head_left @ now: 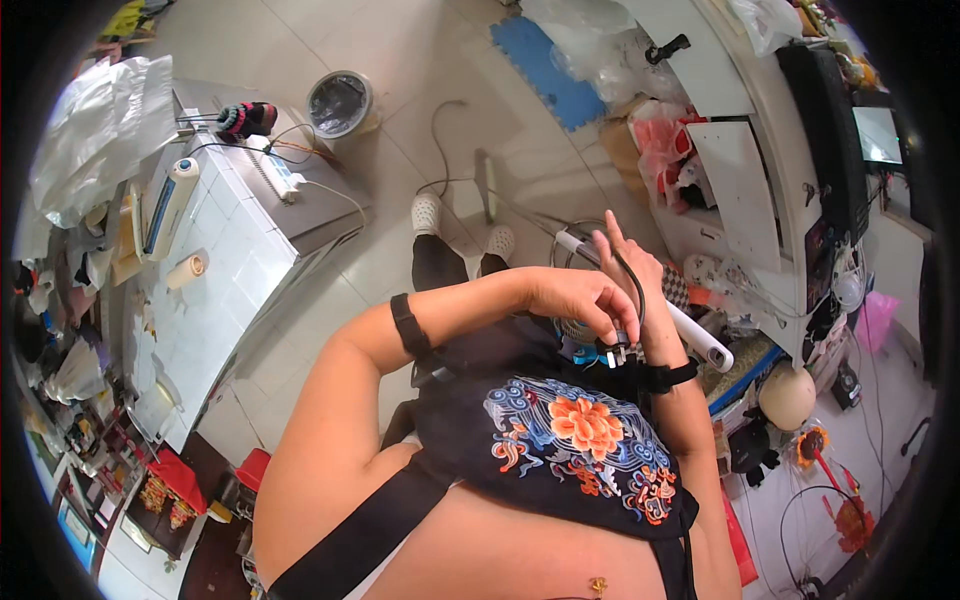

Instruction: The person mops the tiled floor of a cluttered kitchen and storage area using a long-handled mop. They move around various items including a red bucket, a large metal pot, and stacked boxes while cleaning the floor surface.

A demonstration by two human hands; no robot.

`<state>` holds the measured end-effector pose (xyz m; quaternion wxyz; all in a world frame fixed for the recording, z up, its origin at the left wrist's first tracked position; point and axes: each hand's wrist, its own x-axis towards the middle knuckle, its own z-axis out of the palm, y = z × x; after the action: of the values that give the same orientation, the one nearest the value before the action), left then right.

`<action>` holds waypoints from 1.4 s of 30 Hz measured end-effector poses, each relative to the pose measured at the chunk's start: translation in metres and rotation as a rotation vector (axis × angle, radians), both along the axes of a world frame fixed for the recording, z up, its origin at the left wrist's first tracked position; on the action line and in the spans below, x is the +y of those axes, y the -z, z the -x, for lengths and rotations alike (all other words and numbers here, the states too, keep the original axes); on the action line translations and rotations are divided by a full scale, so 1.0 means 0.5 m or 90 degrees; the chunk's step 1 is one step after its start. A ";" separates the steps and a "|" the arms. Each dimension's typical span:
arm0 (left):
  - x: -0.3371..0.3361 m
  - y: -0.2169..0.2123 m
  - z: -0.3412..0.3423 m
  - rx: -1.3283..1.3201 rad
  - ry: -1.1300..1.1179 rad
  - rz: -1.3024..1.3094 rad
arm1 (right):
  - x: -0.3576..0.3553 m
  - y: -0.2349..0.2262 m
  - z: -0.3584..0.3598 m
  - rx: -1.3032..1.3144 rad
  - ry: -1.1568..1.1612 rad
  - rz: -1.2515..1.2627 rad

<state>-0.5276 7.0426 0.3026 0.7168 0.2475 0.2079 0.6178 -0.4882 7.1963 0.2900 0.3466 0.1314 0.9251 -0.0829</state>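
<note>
My left hand (598, 305) pinches a dark power plug (617, 350) between its fingertips, metal prongs toward me. From the plug a black cord (640, 290) curves up across my right hand (630, 262) and passes between its fingers. That hand has two fingers stretched out and spread; its other fingers are hidden. A long white tube-shaped device (700, 338) with a rounded end runs behind my right hand and wrist. Whether the hidden fingers touch it, I cannot tell. Below my hands, a fan (578, 330) is partly covered.
A white-topped table (225, 270) on the left bears a power strip (275, 175) and a roll of tape (187, 270). Beyond it stands a lined bin (340, 104). A blue foam mat (548, 72) lies on the floor. Cluttered cabinets (735, 190) line the right side.
</note>
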 end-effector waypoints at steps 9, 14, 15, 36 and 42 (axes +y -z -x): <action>0.001 0.320 -0.004 0.622 -0.640 0.195 | 0.006 0.008 -0.053 0.068 0.007 -0.030; -0.067 0.520 -0.053 0.930 0.112 0.331 | -0.011 -0.001 -0.047 0.010 -0.047 -0.044; -0.094 0.548 -0.053 0.946 0.133 0.336 | 0.003 0.009 -0.052 -0.001 -0.036 -0.037; -0.468 -0.401 0.407 0.674 -0.697 0.536 | 0.252 0.084 -0.064 -0.098 -0.006 0.066; -0.543 -0.747 0.465 0.932 -0.730 0.472 | 0.274 0.220 -0.044 -0.124 0.016 0.057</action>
<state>-0.7603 6.7712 0.6763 0.0377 0.1899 0.8656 0.4618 -0.4660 7.3334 0.1799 0.4396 0.1347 0.8806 -0.1150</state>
